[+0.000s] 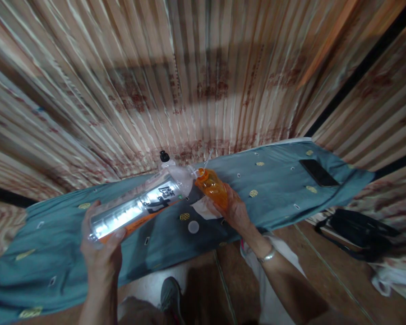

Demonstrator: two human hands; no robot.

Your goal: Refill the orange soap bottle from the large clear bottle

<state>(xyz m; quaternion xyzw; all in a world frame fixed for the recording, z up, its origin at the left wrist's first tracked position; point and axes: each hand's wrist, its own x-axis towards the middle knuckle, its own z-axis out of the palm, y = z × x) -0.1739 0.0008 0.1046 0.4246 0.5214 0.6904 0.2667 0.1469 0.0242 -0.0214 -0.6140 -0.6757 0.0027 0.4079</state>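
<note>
Your left hand (99, 246) is clamped around the base of a big clear bottle (138, 205), tipped almost flat with its neck toward two o'clock. Your right hand (233, 210) is closed on a small orange bottle (212, 185), its mouth touching the big bottle's neck, both just above the ironing board (274, 180). The big bottle looks full, so heavy and slick; grip low with the palm under it. The orange one looks thin and squeezable. A bold dark character on the big bottle's label is too blurred to read. A phone (320, 173) lies at three o'clock, a white cap (193, 227) below.
</note>
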